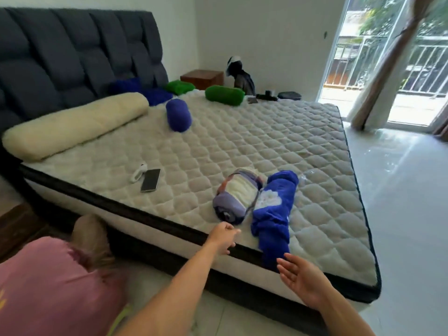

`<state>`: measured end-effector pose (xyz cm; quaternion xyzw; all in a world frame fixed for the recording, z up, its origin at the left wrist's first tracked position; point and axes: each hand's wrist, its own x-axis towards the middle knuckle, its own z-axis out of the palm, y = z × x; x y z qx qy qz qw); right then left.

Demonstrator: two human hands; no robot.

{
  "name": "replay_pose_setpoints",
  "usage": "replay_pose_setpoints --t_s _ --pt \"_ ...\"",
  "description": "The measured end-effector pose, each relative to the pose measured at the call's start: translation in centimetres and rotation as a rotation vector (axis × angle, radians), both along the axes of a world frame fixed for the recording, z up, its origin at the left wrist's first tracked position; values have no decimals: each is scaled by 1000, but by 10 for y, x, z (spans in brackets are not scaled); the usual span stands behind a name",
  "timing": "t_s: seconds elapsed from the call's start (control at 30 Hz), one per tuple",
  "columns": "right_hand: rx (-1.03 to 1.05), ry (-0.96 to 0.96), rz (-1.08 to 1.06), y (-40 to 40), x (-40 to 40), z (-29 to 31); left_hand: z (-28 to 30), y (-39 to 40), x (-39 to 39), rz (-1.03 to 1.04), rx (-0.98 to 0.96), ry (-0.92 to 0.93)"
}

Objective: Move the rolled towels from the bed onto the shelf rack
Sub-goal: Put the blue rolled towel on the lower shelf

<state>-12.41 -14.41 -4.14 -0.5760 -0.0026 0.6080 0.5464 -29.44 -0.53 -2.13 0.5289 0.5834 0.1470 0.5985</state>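
Observation:
Two rolled towels lie side by side near the front edge of the bed (242,146): a purple-and-cream striped towel (236,195) and a bright blue towel (274,214) whose end hangs over the mattress edge. My left hand (223,237) hovers just below the striped towel, fingers loosely curled and holding nothing. My right hand (299,278) is open, palm up, just beneath the blue towel's hanging end. Farther back lie a dark blue roll (178,114), a green roll (224,95), another green roll (180,86) and blue rolls (155,95) by the headboard. No shelf rack is in view.
A cream bolster (72,127) lies along the padded headboard (72,54). A phone (150,179) and a white charger (138,172) rest on the mattress. A wooden nightstand (202,78) stands behind the bed. Tiled floor (400,190) and a glass balcony door (388,57) are at the right.

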Motion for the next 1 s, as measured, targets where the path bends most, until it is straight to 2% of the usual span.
replay_pose_setpoints --t_s 0.17,0.33,0.47,0.6,0.77,1.0 --pt "-35 -3 -121 32 43 -15 -26 26 51 5 -318 -66" --pt "-122 15 -111 74 79 -42 -44 53 73 22 -494 -48" --pt "-190 -27 -14 128 119 -58 -63 83 93 61 -557 -18" --pt "-282 -142 114 193 162 -79 -83 100 125 191 -606 12" --pt "-337 -255 264 254 204 -96 -97 109 170 241 -643 17" --pt "-459 -152 430 284 209 -105 -104 112 199 288 -680 95"
